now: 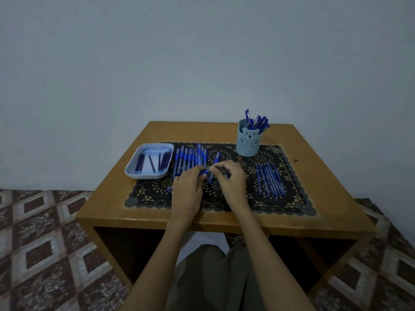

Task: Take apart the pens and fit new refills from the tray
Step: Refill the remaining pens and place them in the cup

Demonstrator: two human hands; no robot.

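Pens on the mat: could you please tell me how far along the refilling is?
Likely done: thin refills lie in a row on the right, seemingly pulled out. In hand: left hand and right hand grip one pen between them. Left: the row of pens beside the tray, which holds spare refills.

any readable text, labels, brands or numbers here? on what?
No readable text in this view.
The bear cup has only a drawn face, no words.
Any print on the row of pens, the held pen or the refills in the tray is too small to read.
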